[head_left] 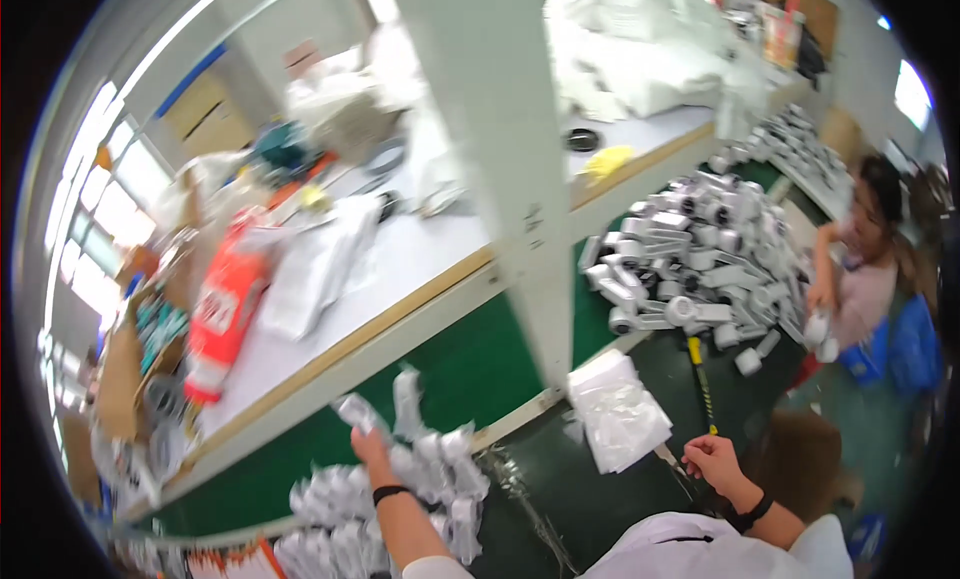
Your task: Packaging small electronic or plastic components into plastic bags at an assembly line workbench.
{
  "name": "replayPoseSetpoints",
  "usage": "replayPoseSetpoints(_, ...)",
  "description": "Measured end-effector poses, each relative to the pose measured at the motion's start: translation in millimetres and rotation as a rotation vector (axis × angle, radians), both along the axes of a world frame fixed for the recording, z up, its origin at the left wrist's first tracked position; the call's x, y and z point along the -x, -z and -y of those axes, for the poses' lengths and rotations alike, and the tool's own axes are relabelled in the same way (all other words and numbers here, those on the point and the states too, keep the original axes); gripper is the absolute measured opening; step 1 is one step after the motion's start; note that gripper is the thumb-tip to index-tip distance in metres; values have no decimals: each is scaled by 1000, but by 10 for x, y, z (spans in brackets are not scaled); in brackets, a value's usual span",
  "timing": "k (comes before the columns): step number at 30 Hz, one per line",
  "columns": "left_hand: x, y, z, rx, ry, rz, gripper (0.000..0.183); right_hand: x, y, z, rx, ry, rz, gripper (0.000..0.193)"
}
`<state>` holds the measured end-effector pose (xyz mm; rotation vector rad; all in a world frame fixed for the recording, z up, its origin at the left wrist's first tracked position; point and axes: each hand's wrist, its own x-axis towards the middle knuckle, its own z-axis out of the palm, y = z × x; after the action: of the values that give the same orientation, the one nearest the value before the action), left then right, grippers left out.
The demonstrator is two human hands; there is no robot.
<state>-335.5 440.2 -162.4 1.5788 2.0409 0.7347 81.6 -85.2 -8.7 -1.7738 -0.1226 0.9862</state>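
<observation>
My left hand [372,451] reaches out over the rows of bagged parts and grips a white plastic part in a clear bag [358,413]. Beneath and around it, several more bagged white parts [335,494] stand close together on the dark green table. My right hand [712,461] hovers low over the table with its fingers curled together; whether anything small is in them is hidden. Nearest to it lies a stack of clear plastic bags [620,414]. A thin tool [672,461], partly hidden, is between the stack and this hand.
A large heap of unbagged white parts with black round ends [700,249] covers the table's far right. A yellow and black strip [702,384] lies before it. A pale post [495,159] rises ahead, beside a shelf with a red package [228,309]. Another person [865,289] sits at right.
</observation>
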Motion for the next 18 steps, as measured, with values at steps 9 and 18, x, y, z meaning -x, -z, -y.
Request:
replayPoseSetpoints(9, -322, 139, 43, -24, 19, -98, 66, -199, 98, 253, 60, 69, 125, 14)
replayPoseSetpoints(18, -2027, -1165, 2211, -326, 466, 325, 32, -1033, 490, 1143, 429, 232, 799, 19)
